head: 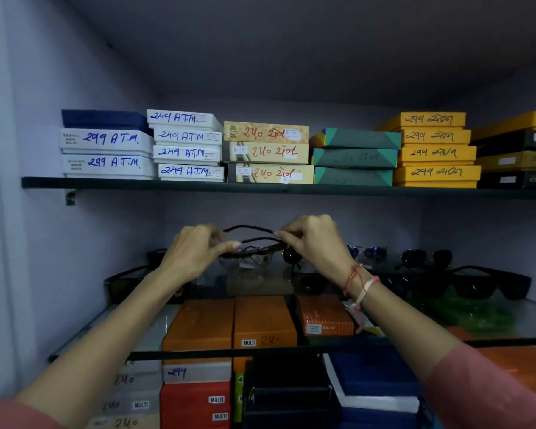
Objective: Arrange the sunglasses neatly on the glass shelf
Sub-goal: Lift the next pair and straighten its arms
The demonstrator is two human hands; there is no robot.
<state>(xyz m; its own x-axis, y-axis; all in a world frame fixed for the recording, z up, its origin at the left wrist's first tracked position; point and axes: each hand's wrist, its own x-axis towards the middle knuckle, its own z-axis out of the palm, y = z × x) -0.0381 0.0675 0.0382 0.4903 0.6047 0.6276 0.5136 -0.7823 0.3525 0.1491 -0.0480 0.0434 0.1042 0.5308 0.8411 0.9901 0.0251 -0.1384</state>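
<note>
Both my hands hold one dark-framed pair of sunglasses (254, 243) above the middle of the glass shelf (508, 317). My left hand (195, 249) grips its left end, my right hand (313, 239) pinches its right end and arm. The arms point away from me. On the shelf lie other pairs: a black pair (127, 283) at the far left, a dark pair (294, 257) behind my right hand, a blue-lensed pair (369, 253), a round dark pair (424, 258) and a large black pair (489, 284) at the right.
The upper shelf (198, 184) carries stacks of labelled boxes: white (106, 150), beige (266, 153), green (353, 156), yellow (437, 150). Orange boxes (229, 323) show through the glass, with more boxes stacked below. Walls close in left and right.
</note>
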